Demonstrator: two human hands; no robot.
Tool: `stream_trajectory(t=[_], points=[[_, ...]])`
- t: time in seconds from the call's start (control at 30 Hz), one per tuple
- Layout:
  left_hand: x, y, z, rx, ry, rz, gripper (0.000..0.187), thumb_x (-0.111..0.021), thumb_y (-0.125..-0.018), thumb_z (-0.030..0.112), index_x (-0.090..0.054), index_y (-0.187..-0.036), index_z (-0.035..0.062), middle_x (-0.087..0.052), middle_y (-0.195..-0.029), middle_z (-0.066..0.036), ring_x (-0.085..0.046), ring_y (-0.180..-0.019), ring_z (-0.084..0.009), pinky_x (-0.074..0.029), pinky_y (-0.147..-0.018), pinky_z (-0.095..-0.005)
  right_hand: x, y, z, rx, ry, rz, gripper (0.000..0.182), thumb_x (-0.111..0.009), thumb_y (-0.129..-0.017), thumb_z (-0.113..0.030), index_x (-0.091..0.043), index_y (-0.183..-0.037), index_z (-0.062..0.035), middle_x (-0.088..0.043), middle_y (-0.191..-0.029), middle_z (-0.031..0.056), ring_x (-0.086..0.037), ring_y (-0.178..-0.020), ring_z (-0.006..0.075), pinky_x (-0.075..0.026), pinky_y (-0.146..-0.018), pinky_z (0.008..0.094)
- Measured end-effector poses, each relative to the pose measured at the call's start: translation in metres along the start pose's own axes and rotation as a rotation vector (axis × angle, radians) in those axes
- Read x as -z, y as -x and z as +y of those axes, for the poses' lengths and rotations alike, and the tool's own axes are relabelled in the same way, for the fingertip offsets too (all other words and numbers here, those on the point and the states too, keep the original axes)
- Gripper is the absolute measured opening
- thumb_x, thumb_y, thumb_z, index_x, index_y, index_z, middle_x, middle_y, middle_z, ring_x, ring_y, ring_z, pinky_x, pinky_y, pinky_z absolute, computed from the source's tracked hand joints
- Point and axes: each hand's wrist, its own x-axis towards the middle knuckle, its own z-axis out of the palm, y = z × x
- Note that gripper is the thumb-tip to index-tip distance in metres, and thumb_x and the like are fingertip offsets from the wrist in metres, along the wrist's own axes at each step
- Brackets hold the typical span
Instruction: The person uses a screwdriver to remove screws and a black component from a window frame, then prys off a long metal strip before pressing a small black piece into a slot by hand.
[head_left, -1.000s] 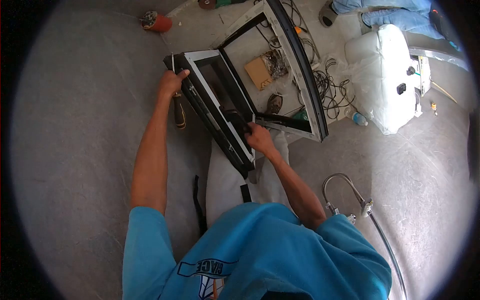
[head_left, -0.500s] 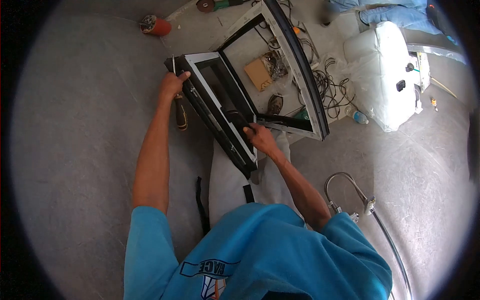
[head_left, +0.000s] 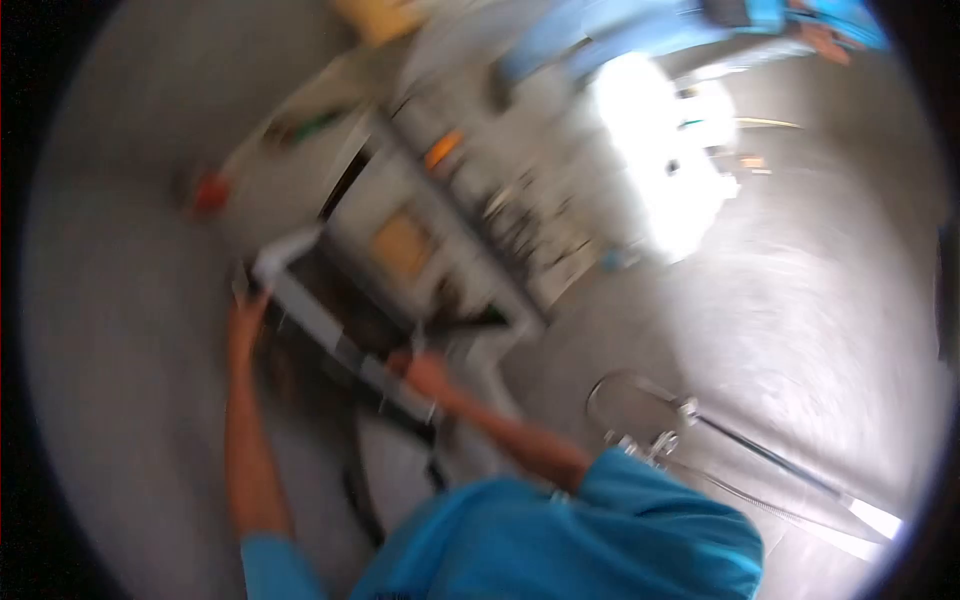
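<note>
Motion blur smears the whole head view. A black-and-white metal window-like frame lies slantwise in front of my legs, with a larger open panel joined on its far side. My left hand is closed at the frame's upper left corner; its fingers are smeared. My right hand is closed at the frame's near inner edge, on a dark hand tool that crosses the white strip. The tool's kind is too blurred to tell.
Beyond the panel are a cardboard box and tangled cables. A bright white wrapped block stands at upper right, near another person's blue-clad legs. A red pot stands at left; a flexible metal hose lies at right.
The view has swung, so the frame, panel and both hands sit lower and further left. Both hands stay at about the same places on the frame.
</note>
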Motion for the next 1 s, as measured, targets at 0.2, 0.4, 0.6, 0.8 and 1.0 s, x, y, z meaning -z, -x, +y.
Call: stream_trajectory(t=[0.2,0.4,0.6,0.8,1.0], points=[[0.011,-0.03,-0.033,0.045,-0.561,0.04,0.054,-0.07,-0.075,0.041,-0.061,-0.099,-0.0073,-0.063,-0.095,-0.028,-0.061,-0.095,-0.0401,-0.046,-0.079,-0.0452,0.047,-0.004,-0.045,-0.1,-0.232,-0.047,0.043,-0.051,-0.087,-0.036,-0.055,-0.111,-0.0009,-0.059,-0.105,0.0239,-0.056,-0.1,0.0386,-0.046,-0.084,0.0454],[0.012,-0.049,-0.043,-0.05,-0.33,-0.014,0.06,-0.071,-0.073,0.046,-0.062,-0.096,-0.0082,-0.063,-0.095,-0.028,-0.061,-0.094,-0.0405,-0.046,-0.078,-0.0457,0.07,-0.014,-0.025,0.125,-0.028,-0.058,0.047,-0.06,-0.079,-0.03,-0.054,-0.116,-0.0013,-0.059,-0.105,0.0243,-0.057,-0.101,0.0387,-0.046,-0.085,0.0449],[0.011,-0.05,-0.042,-0.003,-0.381,-0.085,0.058,-0.067,-0.078,0.045,-0.061,-0.102,-0.0069,-0.065,-0.097,-0.024,-0.063,-0.094,-0.0364,-0.047,-0.079,-0.0441,0.089,-0.022,-0.037,0.13,0.052,-0.163,0.045,-0.064,-0.072,-0.027,-0.057,-0.108,-0.0017,-0.06,-0.1,0.0224,-0.058,-0.096,0.0384,-0.047,-0.082,0.0452],[0.0,-0.05,-0.051,-0.34,-0.397,0.08,0.081,-0.063,-0.08,0.049,-0.029,-0.14,0.0075,-0.059,-0.112,-0.025,-0.057,-0.102,-0.0387,-0.046,-0.083,-0.044,-0.004,-0.052,-0.01,0.127,0.022,-0.242,0.03,-0.058,-0.078,-0.023,-0.06,-0.099,-0.0018,-0.062,-0.092,0.0171,-0.061,-0.084,0.0324,-0.048,-0.077,0.0454],[0.004,-0.028,-0.01,0.12,-0.375,-0.074,0.063,-0.06,-0.079,0.056,-0.06,-0.07,-0.0063,-0.055,-0.055,-0.012,-0.058,-0.053,-0.0232,-0.046,-0.056,-0.0403,0.084,-0.103,-0.02,0.206,0.115,0.011,0.033,-0.048,-0.08,-0.007,-0.06,-0.11,-0.0102,-0.059,-0.11,0.0163,-0.06,-0.095,0.0342,-0.049,-0.08,0.0431]])
